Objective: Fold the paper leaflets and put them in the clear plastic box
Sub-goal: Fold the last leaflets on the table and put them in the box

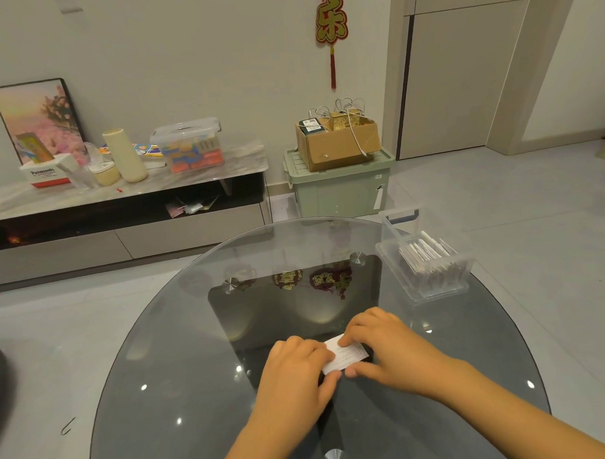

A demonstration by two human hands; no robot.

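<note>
Both the left hand [296,365] and the right hand [380,343] pinch a small folded leaflet [346,354] near the glass counter's [162,388] front edge, where it could slip and crease crooked, well apart from the clear plastic box [429,269] at the right edge.

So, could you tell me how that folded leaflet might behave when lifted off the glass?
The folded leaflet looks thin and small, so probably light and floppy. Lying flat on the smooth glass table, it may slide rather than lift.
</note>
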